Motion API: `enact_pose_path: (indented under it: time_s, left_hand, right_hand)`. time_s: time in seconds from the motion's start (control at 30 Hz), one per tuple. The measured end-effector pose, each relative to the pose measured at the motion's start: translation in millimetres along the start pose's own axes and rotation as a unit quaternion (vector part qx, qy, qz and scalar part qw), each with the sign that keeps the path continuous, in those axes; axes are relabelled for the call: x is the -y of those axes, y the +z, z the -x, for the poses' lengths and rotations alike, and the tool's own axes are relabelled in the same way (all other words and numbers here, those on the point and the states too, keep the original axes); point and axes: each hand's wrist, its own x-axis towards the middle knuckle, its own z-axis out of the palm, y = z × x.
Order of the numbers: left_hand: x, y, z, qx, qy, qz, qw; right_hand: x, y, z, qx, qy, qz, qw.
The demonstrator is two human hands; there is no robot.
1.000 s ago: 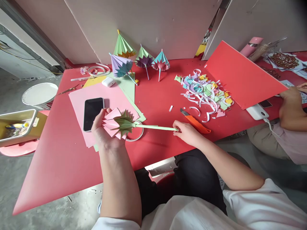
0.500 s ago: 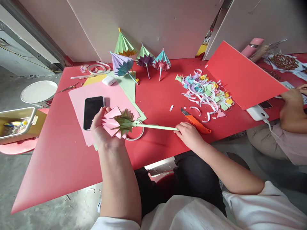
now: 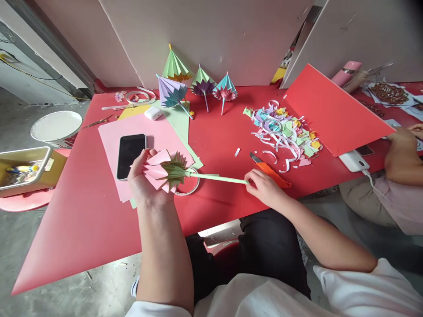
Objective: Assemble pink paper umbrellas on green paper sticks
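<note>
A paper umbrella with a pink folded canopy and a green pleated inner part lies sideways in my left hand, whose fingers curl round the canopy. Its pale green rolled-paper handle stretches right, above the red table. At the tip of that handle, the thumb and fingers of my right hand pinch the end. Just beyond my right hand lies an orange utility knife. Under the umbrella a roll of white tape is partly hidden. A black-screened phone rests beside my left hand on pink paper.
Several finished paper umbrellas stand at the back near the wall. Paper scraps are heaped right of centre, before a leaning red board. Scissors lie at the left edge. Another person's arm is at far right.
My right hand has shifted slightly at the handle's end, its fingers now pinching the very tip. My left hand keeps its hold on the canopy. The view has moved a little.
</note>
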Motion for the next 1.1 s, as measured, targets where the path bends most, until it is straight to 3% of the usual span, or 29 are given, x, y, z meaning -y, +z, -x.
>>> enact_pose_path:
  time_s: [0.17,0.27,0.37,0.6,0.77,0.97,1.1]
  left_hand:
    - [-4.5,0.2,1.1,-0.020,-0.011,0.062,0.998]
    - [-8.3,-4.0,-0.9,-0.007,0.004,0.079,0.997]
    - [-10.1,-5.7,-2.5,-0.015,-0.003,0.079,0.997]
    - [-7.9,-3.5,-2.1,-0.022,-0.010,0.087,0.996]
    - [-10.0,-6.8,-0.5,-0.009,-0.003,0.042,0.999]
    - [-12.4,-7.3,0.7,-0.009,0.005,0.023,1.000]
    - [-12.0,-6.4,0.7,-0.002,0.003,0.016,1.000]
  right_hand:
    - [-18.1,-25.3,-49.7,-0.021,0.048,-0.006,0.999]
    - [-29.0,-27.1,-83.6,0.014,0.054,0.020,0.998]
    - [-33.3,-22.5,-100.8,0.035,0.041,0.032,0.998]
    - [-34.3,-19.6,-117.3,0.058,0.068,0.064,0.994]
    - [-40.8,-17.6,-121.5,0.031,0.076,0.061,0.995]
    - [-49.4,-23.0,-100.8,0.006,0.057,-0.026,0.998]
    - [-49.7,-29.9,-97.0,0.021,0.064,-0.086,0.994]
